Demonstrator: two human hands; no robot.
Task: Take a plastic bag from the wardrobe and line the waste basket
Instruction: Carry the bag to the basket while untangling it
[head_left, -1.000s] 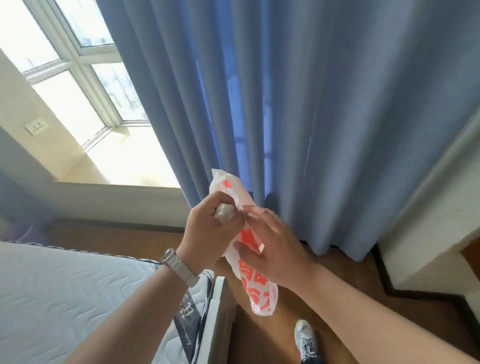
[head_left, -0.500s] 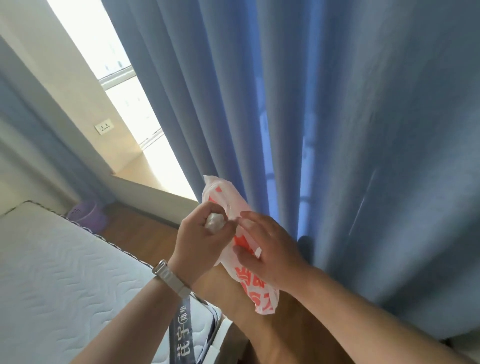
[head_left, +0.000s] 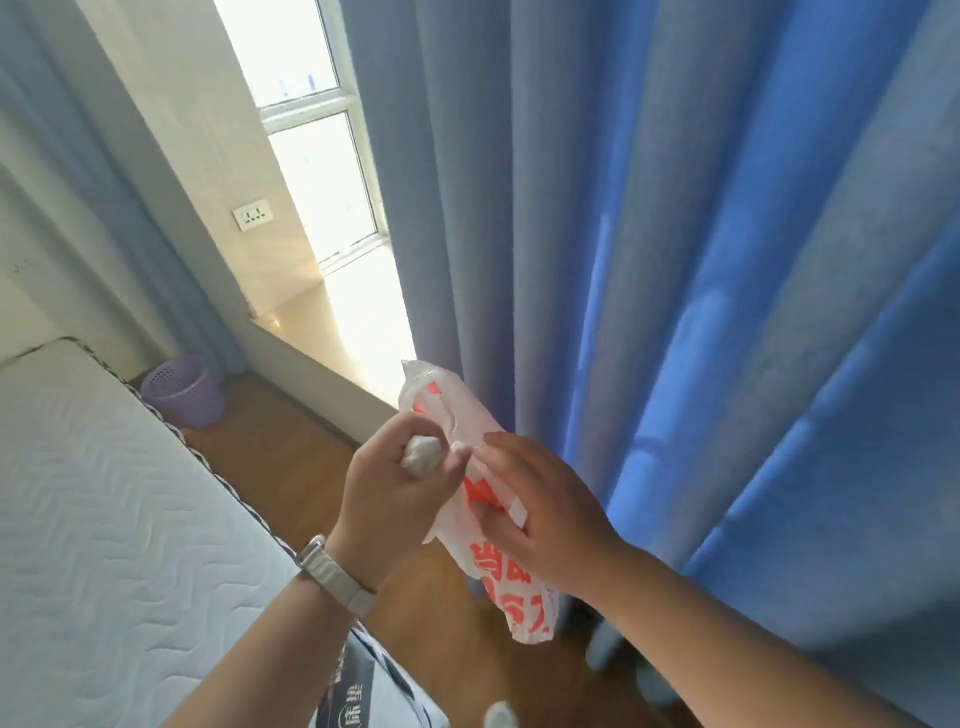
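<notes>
Head view: two hands (head_left: 467, 499), one plastic bag (head_left: 511, 582).

floor strip (head_left: 291, 462) open to basket (head_left: 183, 391) | mattress (head_left: 104, 519) left | curtain (head_left: 675, 260) right

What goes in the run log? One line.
hands: left and right hold bag | basket: unlined, by bed

Strong daylight is admitted through the window (head_left: 322, 171), the sill (head_left: 358, 332) is blown out to white glare, the curtain (head_left: 675, 260) is backlit in blue patches, straight lines are bent by wide-angle distortion, and slight motion blur is seen at the lower edge.
</notes>
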